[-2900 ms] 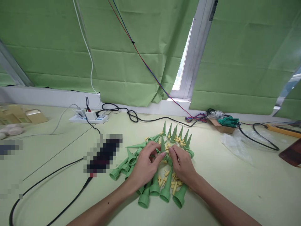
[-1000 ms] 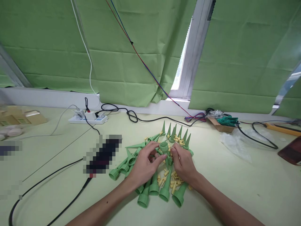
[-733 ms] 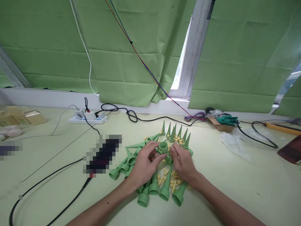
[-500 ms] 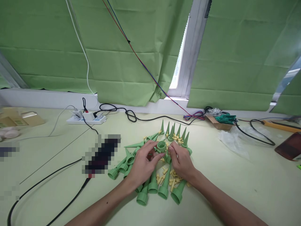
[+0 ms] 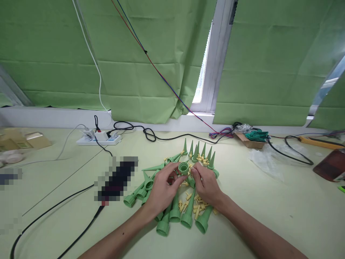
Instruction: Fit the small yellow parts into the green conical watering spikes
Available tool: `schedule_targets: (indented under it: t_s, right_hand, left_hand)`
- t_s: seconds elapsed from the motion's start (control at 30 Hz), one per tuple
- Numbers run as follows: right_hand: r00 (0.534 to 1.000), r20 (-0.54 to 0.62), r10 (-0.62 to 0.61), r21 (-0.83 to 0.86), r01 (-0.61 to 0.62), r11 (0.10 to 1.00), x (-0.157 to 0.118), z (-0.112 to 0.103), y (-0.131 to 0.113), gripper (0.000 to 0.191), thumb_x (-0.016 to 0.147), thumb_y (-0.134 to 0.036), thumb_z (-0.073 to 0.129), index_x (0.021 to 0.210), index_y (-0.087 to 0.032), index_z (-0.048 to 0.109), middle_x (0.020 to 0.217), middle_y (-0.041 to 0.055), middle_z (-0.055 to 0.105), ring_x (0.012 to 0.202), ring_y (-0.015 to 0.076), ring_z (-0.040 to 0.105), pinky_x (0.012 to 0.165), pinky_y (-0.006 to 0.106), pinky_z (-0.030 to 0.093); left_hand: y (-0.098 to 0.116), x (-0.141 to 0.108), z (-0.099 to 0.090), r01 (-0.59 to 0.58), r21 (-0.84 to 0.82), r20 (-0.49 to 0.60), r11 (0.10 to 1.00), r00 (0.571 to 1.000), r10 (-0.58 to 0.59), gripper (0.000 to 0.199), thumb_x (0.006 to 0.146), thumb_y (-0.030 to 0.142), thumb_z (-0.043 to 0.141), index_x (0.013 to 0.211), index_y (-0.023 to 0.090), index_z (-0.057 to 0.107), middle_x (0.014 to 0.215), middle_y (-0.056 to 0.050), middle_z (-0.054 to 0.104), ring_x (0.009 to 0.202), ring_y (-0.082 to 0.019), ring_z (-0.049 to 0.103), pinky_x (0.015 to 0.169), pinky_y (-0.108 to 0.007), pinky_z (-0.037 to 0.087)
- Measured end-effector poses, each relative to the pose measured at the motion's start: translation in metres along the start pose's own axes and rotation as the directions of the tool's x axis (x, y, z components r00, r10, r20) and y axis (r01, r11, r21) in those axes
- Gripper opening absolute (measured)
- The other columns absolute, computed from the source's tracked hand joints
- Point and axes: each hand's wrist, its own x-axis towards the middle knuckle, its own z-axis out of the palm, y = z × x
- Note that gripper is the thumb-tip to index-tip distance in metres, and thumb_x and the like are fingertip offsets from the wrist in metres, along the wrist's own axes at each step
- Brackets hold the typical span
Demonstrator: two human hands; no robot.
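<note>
My left hand (image 5: 164, 181) is closed on a green plastic plant watering spike (image 5: 183, 168), its round threaded opening turned toward me. Close against the spike's right side, my right hand (image 5: 206, 181) is pinched shut; what its fingertips hold is mostly hidden, too small to name. Under and around both hands lies a pile of similar green spikes (image 5: 186, 220), with small yellow plastic valve pieces (image 5: 198, 208) scattered among them. Behind the hands, several spikes (image 5: 203, 150) stand point up, yellow pieces at their bases.
A white power strip (image 5: 113, 140) and a black cable (image 5: 175, 137) run along the back of the table. At left is a blurred dark object (image 5: 118, 180) with a cable. A small cardboard box (image 5: 249, 142), clear plastic (image 5: 265, 163) and a dark red object (image 5: 330, 165) lie at right.
The view has shifted slightly. Both hands keep nearly the same pose, and the spike stays in my left hand, with my right fingertips still close beside it.
</note>
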Motion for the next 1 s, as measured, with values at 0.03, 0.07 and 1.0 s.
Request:
schedule_targets:
  t_s: [0.03,0.07,1.0]
  right_hand:
    - [1.0,-0.003,-0.004,0.0,0.004,1.0,0.0002,-0.0001,-0.0003,0.028,0.101,-0.026,0.034,0.073,-0.023,0.036,0.06,-0.0042,0.041,0.051,0.012,0.04,0.052,0.025,0.032]
    - [1.0,-0.005,-0.008,0.001,0.008,1.0,0.0002,-0.0002,-0.0006,0.028,0.101,-0.026,0.033,0.073,-0.023,0.036,0.06,-0.0042,0.041,0.051,0.0121,0.04,0.052,0.025,0.031]
    - [0.99,0.025,-0.141,0.049,0.14,0.989,-0.0029,-0.0026,0.0005,0.018,0.1,-0.017,0.037,0.085,-0.02,0.047,0.073,-0.0001,0.047,0.062,0.0132,0.043,0.059,0.024,0.034]
  left_hand:
    - [0.0008,-0.0001,-0.0002,0.006,-0.003,0.006,1.0,1.0,-0.006,0.022,0.087,0.032,0.061,0.105,0.02,0.062,0.085,-0.003,0.06,0.066,-0.014,0.055,0.057,-0.024,0.044]
    - [0.0016,-0.0001,-0.0004,0.014,-0.008,0.012,1.0,1.0,-0.014,0.023,0.087,0.032,0.061,0.107,0.02,0.062,0.085,-0.003,0.061,0.066,-0.014,0.055,0.057,-0.024,0.044]
    - [0.0062,0.0018,-0.0004,0.397,-0.36,0.271,0.844,0.91,-0.313,0.066,0.092,0.063,0.034,0.052,0.015,0.053,0.041,-0.001,0.049,0.033,-0.009,0.039,0.037,-0.022,0.032]
